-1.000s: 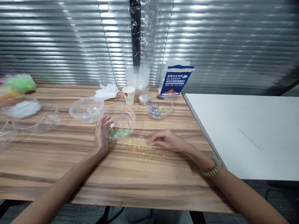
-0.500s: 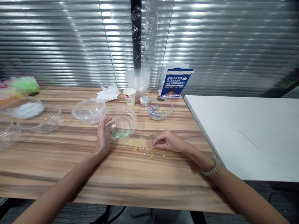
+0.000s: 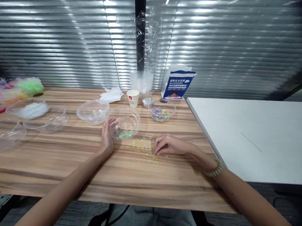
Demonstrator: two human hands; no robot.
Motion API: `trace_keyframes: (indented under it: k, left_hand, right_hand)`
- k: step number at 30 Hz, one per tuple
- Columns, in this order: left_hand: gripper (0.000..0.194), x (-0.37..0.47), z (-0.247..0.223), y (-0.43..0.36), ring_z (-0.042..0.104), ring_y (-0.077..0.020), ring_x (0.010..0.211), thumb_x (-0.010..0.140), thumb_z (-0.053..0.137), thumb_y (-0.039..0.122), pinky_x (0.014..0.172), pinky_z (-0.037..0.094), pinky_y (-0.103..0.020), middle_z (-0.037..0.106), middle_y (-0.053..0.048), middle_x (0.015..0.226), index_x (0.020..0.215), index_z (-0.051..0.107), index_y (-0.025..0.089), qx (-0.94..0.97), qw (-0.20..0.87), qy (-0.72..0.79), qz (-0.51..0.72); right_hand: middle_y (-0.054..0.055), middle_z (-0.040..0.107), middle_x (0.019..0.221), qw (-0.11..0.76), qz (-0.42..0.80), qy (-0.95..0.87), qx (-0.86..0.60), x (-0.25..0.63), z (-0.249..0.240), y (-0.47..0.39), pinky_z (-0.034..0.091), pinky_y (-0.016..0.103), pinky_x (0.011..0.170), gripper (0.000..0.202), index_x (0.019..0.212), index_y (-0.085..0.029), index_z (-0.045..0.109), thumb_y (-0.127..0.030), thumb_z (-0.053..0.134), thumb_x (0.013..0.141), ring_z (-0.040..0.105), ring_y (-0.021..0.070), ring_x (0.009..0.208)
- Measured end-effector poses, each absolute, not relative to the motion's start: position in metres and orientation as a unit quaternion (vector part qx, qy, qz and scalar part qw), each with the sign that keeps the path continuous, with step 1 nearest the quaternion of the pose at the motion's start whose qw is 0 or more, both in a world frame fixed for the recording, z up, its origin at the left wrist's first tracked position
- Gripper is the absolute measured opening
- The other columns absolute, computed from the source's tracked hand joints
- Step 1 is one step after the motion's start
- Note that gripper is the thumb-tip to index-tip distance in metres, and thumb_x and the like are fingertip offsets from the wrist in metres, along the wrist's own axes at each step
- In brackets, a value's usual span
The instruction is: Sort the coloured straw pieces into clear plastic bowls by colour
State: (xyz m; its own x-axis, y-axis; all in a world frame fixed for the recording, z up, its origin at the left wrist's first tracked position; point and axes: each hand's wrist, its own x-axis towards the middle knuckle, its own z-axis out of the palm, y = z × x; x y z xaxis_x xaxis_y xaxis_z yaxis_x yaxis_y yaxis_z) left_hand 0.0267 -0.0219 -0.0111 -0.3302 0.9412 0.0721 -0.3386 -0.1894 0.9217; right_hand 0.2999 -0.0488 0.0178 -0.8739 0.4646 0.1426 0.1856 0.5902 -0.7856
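Observation:
My left hand (image 3: 107,136) curves around the left side of a clear plastic bowl (image 3: 137,122), its fingers at the rim. Small green tube-shaped pieces (image 3: 125,133) lie at the bottom of that bowl. To the right, my right hand (image 3: 171,144) is low over the wooden table with thumb and fingers pinched together. Whatever is between the fingertips is too small to make out. Thin yellow tube-shaped pieces (image 3: 142,147) are scattered on the wood beside and under these fingertips.
Behind stand a bowl of mixed-colour pieces (image 3: 160,114), a paper cup (image 3: 132,98), a round clear container (image 3: 148,102) and a blue-and-white bag (image 3: 176,85). Another clear bowl (image 3: 92,112) and several more containers (image 3: 47,125) are left. A white tabletop (image 3: 253,122) adjoins at right.
My right fingertips have shifted slightly nearer to me among the yellow pieces, still pinched. My left hand stays against the bowl. The whole view has moved a little.

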Motion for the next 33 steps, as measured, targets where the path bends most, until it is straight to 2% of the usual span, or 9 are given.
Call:
trace_keyframes:
  k: [13,18,33]
  left_hand:
    - [0.040,0.0261,-0.0148,-0.0154,0.056,-0.0218,0.106,0.080,0.053,0.052,0.079,0.047,-0.031,0.056,-0.008,0.119,0.104,0.058,0.021,0.355,0.473,0.432,0.681]
    - [0.039,0.0263,-0.0150,-0.0146,0.056,-0.0216,0.106,0.081,0.052,0.052,0.078,0.048,-0.030,0.057,-0.008,0.119,0.104,0.059,0.021,0.360,0.470,0.433,0.680]
    - [0.039,0.0272,-0.0126,-0.0136,0.058,-0.0219,0.104,0.079,0.054,0.052,0.079,0.048,-0.031,0.058,-0.008,0.117,0.102,0.059,0.020,0.363,0.470,0.433,0.678]
  right_hand:
    - [0.006,0.062,0.076,0.164,0.398,-0.891,-0.144,0.2945,0.0181,-0.0463,0.045,0.026,0.071,0.032,0.079,-0.014,0.068,-0.039,0.050,0.090,0.056,0.0126,0.074]
    - [0.006,0.063,0.080,0.145,0.378,-0.901,-0.154,0.2931,0.0191,-0.0475,0.044,0.027,0.075,0.032,0.081,-0.015,0.066,-0.038,0.046,0.092,0.055,0.0126,0.076]
    - [0.005,0.064,0.076,0.164,0.437,-0.870,-0.160,0.2940,0.0150,-0.0470,0.046,0.025,0.070,0.033,0.080,-0.015,0.069,-0.043,0.053,0.087,0.057,0.0123,0.072]
